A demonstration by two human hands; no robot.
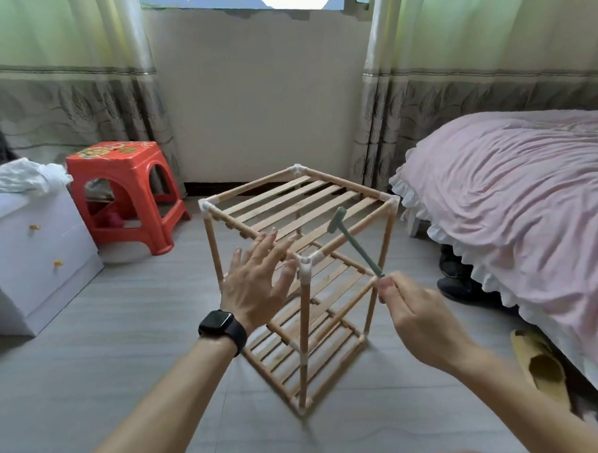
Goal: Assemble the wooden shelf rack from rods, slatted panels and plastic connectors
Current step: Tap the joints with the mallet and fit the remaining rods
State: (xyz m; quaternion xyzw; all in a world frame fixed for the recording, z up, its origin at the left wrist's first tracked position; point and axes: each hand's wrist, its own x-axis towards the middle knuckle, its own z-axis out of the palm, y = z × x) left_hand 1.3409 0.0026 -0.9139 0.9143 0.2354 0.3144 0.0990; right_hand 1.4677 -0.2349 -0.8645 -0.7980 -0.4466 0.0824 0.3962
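Apparently finishing: three-tier wooden rack (pixel 303 281) standing upright on grey tiled floor (pixel 124 336), between red plastic stool (pixel 125 196) and bed (pixel 515 196). Right hand (pixel 421 320) pinching handle end of small green mallet (pixel 355 246), head hovering over top slats. Left hand (pixel 255 283) spreading open, empty, fingers nearing top front rail. Advice: be steadying frame, tapping squarely on white corner connector (pixel 306 262), light blows. White drawer cabinet (pixel 28 258) sitting at left; curtained window behind.

There are no words, numbers or brand names to read here. The black watch (pixel 221 325) on the wrist has a dark, blank face. The orange plastic stool (pixel 125 192) has a flower picture on top, but no letters.
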